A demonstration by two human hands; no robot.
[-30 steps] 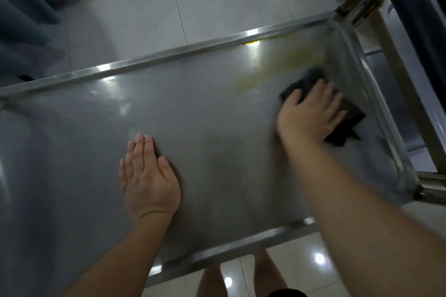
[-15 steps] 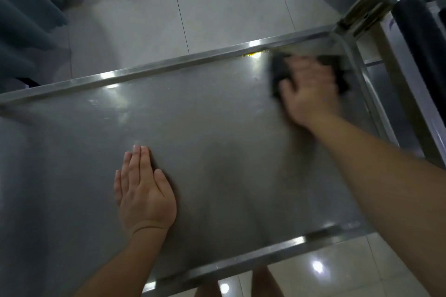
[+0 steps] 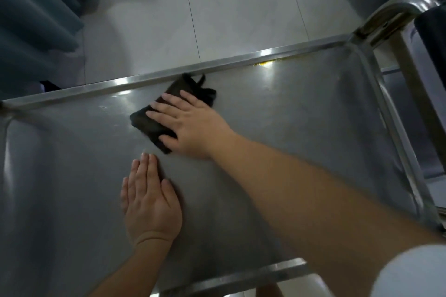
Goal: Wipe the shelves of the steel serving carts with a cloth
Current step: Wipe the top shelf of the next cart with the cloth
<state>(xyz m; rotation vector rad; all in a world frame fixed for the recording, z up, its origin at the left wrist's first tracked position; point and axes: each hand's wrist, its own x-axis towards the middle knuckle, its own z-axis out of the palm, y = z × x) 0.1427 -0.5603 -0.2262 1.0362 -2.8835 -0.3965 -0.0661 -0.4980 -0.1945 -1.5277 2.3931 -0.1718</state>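
The right hand's fingers (image 3: 166,106) lie nearly straight and slightly spread, pressed flat on top of a folded dark cloth (image 3: 154,123), with the thumb laid along the cloth's near edge (nothing is pinched or curled round). The right hand (image 3: 190,125) covers much of the cloth, which lies on the cart's top shelf (image 3: 277,128), just beside the far rim (image 3: 149,79); a loose corner of it touches that rim. The left hand's fingers (image 3: 144,171) are straight and held close together, palm down, resting bare on the steel near the cloth without touching it. The left hand (image 3: 150,200) sits closer to the near rim. A small yellow smear (image 3: 264,64) shows at the far rim, well right of the cloth. The cart's handle (image 3: 395,11) rises at the right end, above a white tiled floor (image 3: 241,7), with a blue curtain (image 3: 33,14) at the left.
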